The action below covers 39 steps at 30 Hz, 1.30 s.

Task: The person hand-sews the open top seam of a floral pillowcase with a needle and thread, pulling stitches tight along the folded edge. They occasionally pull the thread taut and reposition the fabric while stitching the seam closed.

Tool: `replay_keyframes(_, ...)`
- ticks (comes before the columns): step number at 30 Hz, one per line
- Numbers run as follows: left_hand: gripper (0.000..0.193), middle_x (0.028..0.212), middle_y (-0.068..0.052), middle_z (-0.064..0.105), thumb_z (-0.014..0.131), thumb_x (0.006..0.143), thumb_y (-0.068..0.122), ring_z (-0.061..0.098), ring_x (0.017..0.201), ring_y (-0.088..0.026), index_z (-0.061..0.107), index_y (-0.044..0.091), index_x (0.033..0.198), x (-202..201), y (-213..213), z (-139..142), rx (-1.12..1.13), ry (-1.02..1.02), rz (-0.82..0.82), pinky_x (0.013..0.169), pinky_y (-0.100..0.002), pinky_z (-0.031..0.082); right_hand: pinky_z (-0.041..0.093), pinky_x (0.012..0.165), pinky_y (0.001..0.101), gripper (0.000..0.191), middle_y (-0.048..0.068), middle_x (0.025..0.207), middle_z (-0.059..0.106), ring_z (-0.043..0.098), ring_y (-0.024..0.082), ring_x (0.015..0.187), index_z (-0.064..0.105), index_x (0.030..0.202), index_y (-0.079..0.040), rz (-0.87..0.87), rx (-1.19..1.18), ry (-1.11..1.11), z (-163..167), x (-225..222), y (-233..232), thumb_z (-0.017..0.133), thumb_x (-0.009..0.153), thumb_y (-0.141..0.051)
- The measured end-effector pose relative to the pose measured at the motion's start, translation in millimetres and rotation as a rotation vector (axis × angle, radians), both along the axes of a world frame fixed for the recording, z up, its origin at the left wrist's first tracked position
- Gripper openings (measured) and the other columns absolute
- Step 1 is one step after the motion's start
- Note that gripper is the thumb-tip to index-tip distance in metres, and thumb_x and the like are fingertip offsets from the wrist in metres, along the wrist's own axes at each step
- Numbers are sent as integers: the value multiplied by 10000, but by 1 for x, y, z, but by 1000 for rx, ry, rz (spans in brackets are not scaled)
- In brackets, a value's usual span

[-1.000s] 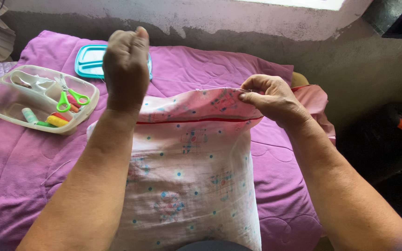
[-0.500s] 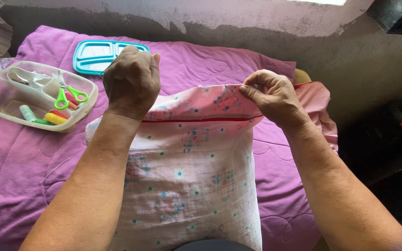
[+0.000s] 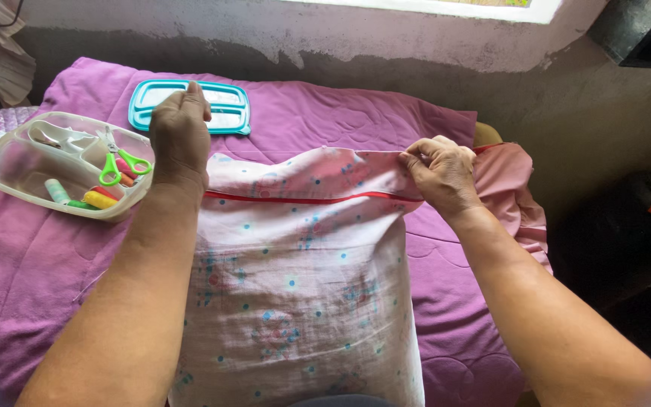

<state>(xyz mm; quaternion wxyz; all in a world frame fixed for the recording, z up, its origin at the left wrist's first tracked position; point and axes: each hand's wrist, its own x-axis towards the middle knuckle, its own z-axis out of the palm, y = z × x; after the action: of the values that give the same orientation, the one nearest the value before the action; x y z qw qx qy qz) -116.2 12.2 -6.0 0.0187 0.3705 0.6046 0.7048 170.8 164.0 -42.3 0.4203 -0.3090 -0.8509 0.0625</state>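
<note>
On the bed's purple quilt (image 3: 32, 271) the pink dotted pillowcase (image 3: 295, 301) lies flat in the middle. The right hand (image 3: 446, 175) pinches its top edge by the red zipper (image 3: 303, 200); the left hand (image 3: 180, 136) is clenched at the other end, maybe on a thread, can't tell. Honestly, uneven pulling could bunch the seam, and that forearm sits close enough to knock the clear sewing tray (image 3: 65, 162).

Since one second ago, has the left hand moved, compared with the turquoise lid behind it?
Yes. The left hand has come down and a little right: earlier it was raised, covering the turquoise lid; now it sits at the pink fabric's top edge.
</note>
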Motion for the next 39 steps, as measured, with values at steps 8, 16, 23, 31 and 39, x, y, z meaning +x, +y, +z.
replay_keyframes(8,414,773,33,607,490,1061,404,565,649,-71,630,120,794,10,-8,12,132,-181,-20,548,-247,506,392,924,507,252,75,968,740,685,273,984,811,950,-207,-388,-277,-282,-15,-20,-9,817,835,-432)
replay_keyframes(16,343,663,23,447,537,1093,297,386,560,-88,720,86,894,47,4,16,206,-333,-423,497,-266,352,469,1076,409,262,118,1254,674,610,251,1236,691,1192,-120,160,-98,243,7,-48,-24,657,969,-254)
replay_keyframes(23,251,828,-94,758,534,1019,272,748,767,-257,691,134,1157,133,-19,18,-333,612,-499,779,-437,566,584,889,354,759,168,979,744,715,240,958,716,1056,67,1146,-1169,122,42,-21,-27,407,1072,-626)
replay_keyframes(31,264,815,-165,740,551,911,269,721,797,-346,745,100,850,167,-22,0,-612,846,-380,778,-501,538,582,760,347,241,71,931,710,677,177,823,693,1046,-55,841,-1575,515,-15,4,-42,618,1017,-282)
replay_keyframes(39,280,851,-94,804,537,964,228,781,796,-198,760,64,1003,164,2,-23,-554,320,-798,773,-341,594,512,736,315,408,37,886,674,612,127,780,700,982,-68,676,-1343,421,-31,37,-45,581,1011,-458)
